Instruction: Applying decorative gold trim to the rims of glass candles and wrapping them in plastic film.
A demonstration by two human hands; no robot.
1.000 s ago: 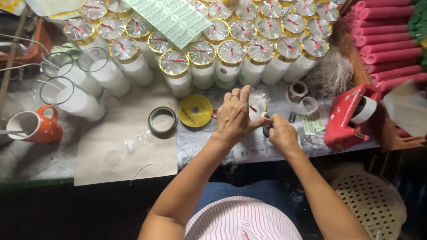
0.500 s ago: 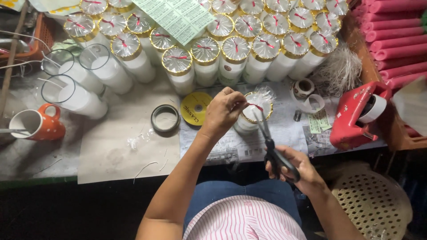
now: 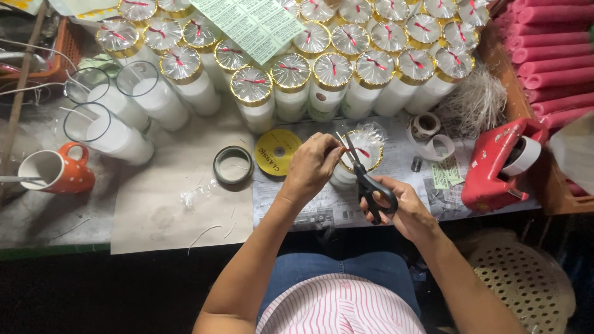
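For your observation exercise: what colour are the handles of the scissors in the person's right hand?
Black. The scissors handles show clearly in the head view, gripped by the right hand.

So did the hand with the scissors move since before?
Yes. The right hand with the scissors has come up from the table's near edge toward the candle jar, judged against the red tape dispenser.

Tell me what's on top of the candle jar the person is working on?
Clear plastic wrap and a red ribbon cover the candle jar, ringed by a gold band. The scissors point at it. The wax beneath is hidden by the wrap and the left hand.
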